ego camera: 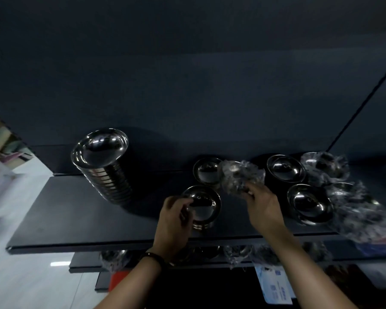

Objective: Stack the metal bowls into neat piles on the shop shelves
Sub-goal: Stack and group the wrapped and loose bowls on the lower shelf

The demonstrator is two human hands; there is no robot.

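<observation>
Broadly, the black shelf [76, 219] carries every bowl in view, and positions below are given from the tall pile [105, 166] of nested metal bowls standing toward its left end. Farthest right of the tall pile, a heap of film-wrapped bowls [361, 210] spreads to the shelf's front edge and appears to overhang it; a careless knock could plausibly send part of it off. Between that heap and the tall pile lie a third bowl [285, 168] and, nearer the front edge, a fourth bowl [310, 204], both bare and mouth up. Nearer the tall pile, to its right, stand a back bowl [206, 172] and a front bowl [206, 208], the latter seemingly resting on at least one other. The left hand [174, 219] has its fingers curled at the front bowl's near rim, gripping it. The right hand [263, 206] is clamped on a wrapped bowl [241, 175], held just right of the back bowl, fingers bunched in the film. Risks, as judged: the film looks slick and loose, so the bowl may slip from it and strike those beneath. Polished rims likely give little friction, so a bowl set down off-centre may skate or seat tilted. The tall pile looks to lean, though lens distortion may account for that, so a nudge while adding to it could topple it. Dim light hides fine rim alignment.
</observation>
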